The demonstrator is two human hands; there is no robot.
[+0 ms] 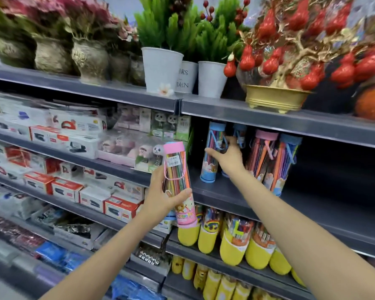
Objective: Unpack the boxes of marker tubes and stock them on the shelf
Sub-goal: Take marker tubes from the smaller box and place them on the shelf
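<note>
My left hand [160, 195] grips a pink-capped clear tube of colour markers [179, 182] upright in front of the shelves, thumb across its lower part. On the grey middle shelf [312, 204], my right hand [227, 156] reaches in and holds a blue-capped marker tube [211, 152] that stands there, thumb on its front. Behind my hand stands another blue-capped tube [239, 133]. To the right a pink-capped tube [261, 154] and a blue-capped tube [284, 165] lean on the same shelf.
The shelf right of the tubes is bare. Yellow-based pen holders [232, 241] fill the shelf below. Boxed staplers [69, 187] and panda toys [158, 152] sit on the left shelves. Potted artificial plants [162, 68] and a red-gold ornament tree [290, 61] stand on top.
</note>
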